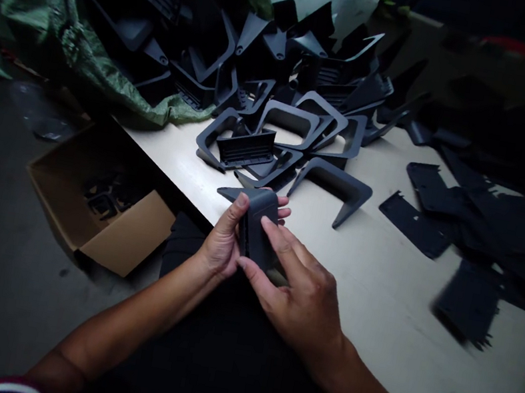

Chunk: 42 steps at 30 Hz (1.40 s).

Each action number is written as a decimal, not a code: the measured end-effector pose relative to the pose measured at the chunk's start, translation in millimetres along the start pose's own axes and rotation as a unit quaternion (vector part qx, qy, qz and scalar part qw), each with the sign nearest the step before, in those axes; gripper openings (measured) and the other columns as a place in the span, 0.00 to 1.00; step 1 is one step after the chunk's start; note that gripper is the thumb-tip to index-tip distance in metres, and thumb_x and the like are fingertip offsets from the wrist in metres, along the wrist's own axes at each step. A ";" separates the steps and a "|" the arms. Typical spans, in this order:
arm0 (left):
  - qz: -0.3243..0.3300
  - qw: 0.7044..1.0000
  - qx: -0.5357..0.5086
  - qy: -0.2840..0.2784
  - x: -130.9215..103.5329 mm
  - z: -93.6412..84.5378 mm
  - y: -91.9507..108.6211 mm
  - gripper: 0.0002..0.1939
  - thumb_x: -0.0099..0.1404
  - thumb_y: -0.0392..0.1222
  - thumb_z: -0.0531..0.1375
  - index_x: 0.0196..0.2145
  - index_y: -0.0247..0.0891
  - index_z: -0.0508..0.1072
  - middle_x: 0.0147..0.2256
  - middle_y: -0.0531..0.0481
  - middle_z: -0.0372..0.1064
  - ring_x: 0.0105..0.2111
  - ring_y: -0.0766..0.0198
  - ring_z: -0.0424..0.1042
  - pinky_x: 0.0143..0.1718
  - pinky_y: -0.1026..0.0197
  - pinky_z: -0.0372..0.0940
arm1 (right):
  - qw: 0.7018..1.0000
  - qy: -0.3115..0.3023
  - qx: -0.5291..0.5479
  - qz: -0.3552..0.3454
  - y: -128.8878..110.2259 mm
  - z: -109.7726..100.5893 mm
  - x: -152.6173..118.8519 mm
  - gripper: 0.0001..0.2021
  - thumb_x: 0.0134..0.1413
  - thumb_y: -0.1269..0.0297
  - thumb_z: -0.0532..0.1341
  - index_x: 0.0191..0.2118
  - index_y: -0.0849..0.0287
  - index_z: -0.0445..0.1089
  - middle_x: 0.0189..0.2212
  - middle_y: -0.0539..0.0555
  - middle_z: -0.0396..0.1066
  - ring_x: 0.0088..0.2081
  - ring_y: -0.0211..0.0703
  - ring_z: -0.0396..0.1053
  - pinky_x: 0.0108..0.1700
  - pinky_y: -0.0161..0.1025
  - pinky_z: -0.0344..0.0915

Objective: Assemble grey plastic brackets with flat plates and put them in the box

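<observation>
Both my hands are closed on one dark grey plastic bracket (260,226), held over the table's near edge. My left hand (224,234) wraps it from the left, thumb along its side and fingertips showing behind its right edge. The thumb and forefinger of my right hand (302,285) press on the bracket's near face and lower end. A slot runs along its left side, and a pointed arm sticks out at its far left. Just beyond lies another angled bracket (331,180), beside a heap of similar brackets (288,123).
A green woven sack (33,0) spills more brackets onto the pale table (367,350). Flat dark plastic plates (417,225) lie at the right, the farthest in shadow. Below the table's left edge stands an open cardboard box (128,234) with dark pieces inside.
</observation>
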State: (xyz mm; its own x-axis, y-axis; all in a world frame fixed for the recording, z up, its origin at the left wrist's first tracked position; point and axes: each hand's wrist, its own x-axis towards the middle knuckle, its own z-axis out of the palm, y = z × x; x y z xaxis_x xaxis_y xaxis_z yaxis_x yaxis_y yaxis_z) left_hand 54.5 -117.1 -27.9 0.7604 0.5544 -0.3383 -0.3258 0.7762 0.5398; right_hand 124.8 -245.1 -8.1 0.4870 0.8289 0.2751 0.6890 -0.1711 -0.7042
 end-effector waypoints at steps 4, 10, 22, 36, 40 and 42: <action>0.010 1.000 0.001 -0.009 -3.0 2.9 5.7 0.29 0.63 0.61 0.68 0.51 0.37 0.78 0.51 0.41 0.80 0.58 0.45 0.75 0.58 0.47 0.70 | 0.999 -0.015 0.040 0.013 0.5 -5.8 5.7 0.31 0.59 0.53 0.73 0.66 0.45 0.71 0.61 0.58 0.75 0.58 0.64 0.75 0.61 0.63 0.72; 0.010 0.994 0.010 -0.107 -7.8 9.0 14.4 0.30 0.59 0.60 0.68 0.52 0.37 0.78 0.58 0.37 0.76 0.60 0.36 0.72 0.59 0.39 0.68 | 0.941 -0.012 0.295 0.164 8.0 -17.8 27.6 0.25 0.56 0.49 0.74 0.56 0.50 0.75 0.51 0.54 0.79 0.50 0.52 0.77 0.52 0.49 0.76; -0.001 0.992 0.066 -0.106 -9.8 16.1 22.9 0.32 0.56 0.58 0.69 0.52 0.35 0.78 0.55 0.34 0.77 0.55 0.40 0.76 0.61 0.45 0.65 | 0.847 -0.123 0.490 0.162 11.8 -7.0 37.1 0.19 0.60 0.50 0.72 0.50 0.56 0.77 0.42 0.54 0.79 0.42 0.47 0.76 0.45 0.41 0.72; 0.026 0.996 0.028 0.074 -8.4 41.0 35.4 0.10 0.68 0.43 0.59 0.29 0.40 0.66 0.19 0.58 0.60 0.25 0.63 0.71 0.44 0.54 0.75 | 0.928 -0.041 0.357 0.099 1.2 12.3 12.0 0.15 0.59 0.52 0.71 0.45 0.56 0.76 0.39 0.52 0.75 0.42 0.49 0.72 0.45 0.40 0.69; 0.034 0.996 0.047 0.065 -10.0 38.9 39.8 0.11 0.70 0.46 0.60 0.31 0.40 0.67 0.19 0.58 0.61 0.24 0.64 0.71 0.40 0.56 0.75 | 0.929 -0.066 0.351 0.093 2.4 7.0 14.7 0.17 0.59 0.54 0.72 0.50 0.55 0.77 0.46 0.53 0.79 0.48 0.51 0.75 0.52 0.41 0.70; 0.032 0.997 0.053 0.054 -11.9 38.1 42.5 0.11 0.70 0.48 0.61 0.33 0.40 0.68 0.19 0.58 0.62 0.23 0.63 0.71 0.38 0.57 0.75 | 0.928 -0.081 0.351 0.090 3.4 2.2 13.1 0.18 0.59 0.55 0.73 0.53 0.54 0.77 0.49 0.53 0.79 0.51 0.51 0.75 0.55 0.41 0.70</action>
State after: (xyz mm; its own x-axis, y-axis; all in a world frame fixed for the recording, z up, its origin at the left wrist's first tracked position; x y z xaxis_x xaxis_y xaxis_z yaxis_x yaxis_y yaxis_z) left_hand 53.0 -102.1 28.4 0.6735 0.6347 -0.3789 -0.3056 0.7058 0.6391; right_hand 132.4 -233.7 -8.4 0.4343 0.8994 0.0490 0.0562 0.0272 -0.9980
